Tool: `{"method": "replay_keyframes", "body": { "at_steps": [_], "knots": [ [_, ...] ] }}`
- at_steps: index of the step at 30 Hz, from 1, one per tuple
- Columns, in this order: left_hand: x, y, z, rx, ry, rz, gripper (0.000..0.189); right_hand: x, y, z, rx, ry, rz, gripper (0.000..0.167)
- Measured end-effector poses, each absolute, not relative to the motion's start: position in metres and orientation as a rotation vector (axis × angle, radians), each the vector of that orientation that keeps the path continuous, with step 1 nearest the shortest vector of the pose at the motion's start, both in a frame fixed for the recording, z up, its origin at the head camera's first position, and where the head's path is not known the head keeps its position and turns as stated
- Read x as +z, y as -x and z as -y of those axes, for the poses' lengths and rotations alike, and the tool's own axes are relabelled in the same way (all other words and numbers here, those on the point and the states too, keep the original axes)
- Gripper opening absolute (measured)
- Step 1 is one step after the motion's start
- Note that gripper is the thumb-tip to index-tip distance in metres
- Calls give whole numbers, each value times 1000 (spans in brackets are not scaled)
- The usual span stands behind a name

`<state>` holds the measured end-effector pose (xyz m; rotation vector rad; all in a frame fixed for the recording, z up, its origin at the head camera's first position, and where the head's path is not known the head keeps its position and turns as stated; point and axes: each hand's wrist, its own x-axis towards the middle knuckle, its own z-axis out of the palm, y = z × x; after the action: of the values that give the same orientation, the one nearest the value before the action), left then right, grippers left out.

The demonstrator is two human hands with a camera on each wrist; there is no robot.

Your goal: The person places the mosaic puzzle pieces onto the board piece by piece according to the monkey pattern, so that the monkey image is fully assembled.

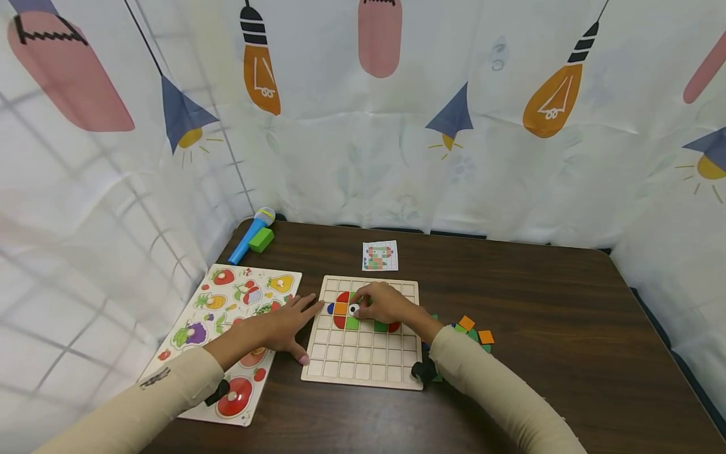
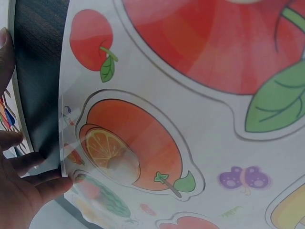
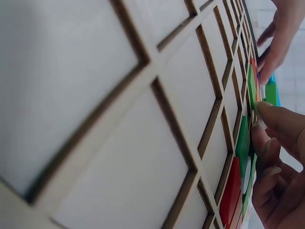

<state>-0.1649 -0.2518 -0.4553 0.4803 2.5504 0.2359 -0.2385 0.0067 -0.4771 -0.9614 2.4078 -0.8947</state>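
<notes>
A pale wooden grid board [image 1: 357, 353] lies on the table, with colored tiles in its upper rows. Among them are a red piece [image 1: 343, 297], an orange square [image 1: 340, 308] and a green tile [image 1: 352, 323]. My right hand [image 1: 382, 302] reaches over the board and pinches a white eye tile [image 1: 354, 309] with a black dot, next to the orange square. In the right wrist view, thumb and fingers of the right hand [image 3: 279, 152] meet low over the grid. My left hand [image 1: 286, 325], fingers spread, rests at the board's left edge.
Under the left forearm lies a fruit puzzle board [image 1: 272, 280]. Loose orange and green tiles [image 1: 486, 337] lie right of the grid, partly behind the right sleeve. A printed pattern card [image 1: 380, 255] sits beyond the grid; a blue microphone [image 1: 249, 236] and green block [image 1: 261, 240] lie back left.
</notes>
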Motion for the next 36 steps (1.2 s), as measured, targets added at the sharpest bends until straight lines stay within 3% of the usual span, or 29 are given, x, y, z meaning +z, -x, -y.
{"method": "replay_keyframes", "body": {
  "at_steps": [23, 36],
  "knots": [
    [-452, 165, 250, 224, -462, -2541, 120, -471, 235, -12, -878, 948, -2496, 21],
    [-451, 163, 250, 236, -463, -2544, 119, -462, 242, -74, -1029, 1039, -2441, 24]
  ]
}}
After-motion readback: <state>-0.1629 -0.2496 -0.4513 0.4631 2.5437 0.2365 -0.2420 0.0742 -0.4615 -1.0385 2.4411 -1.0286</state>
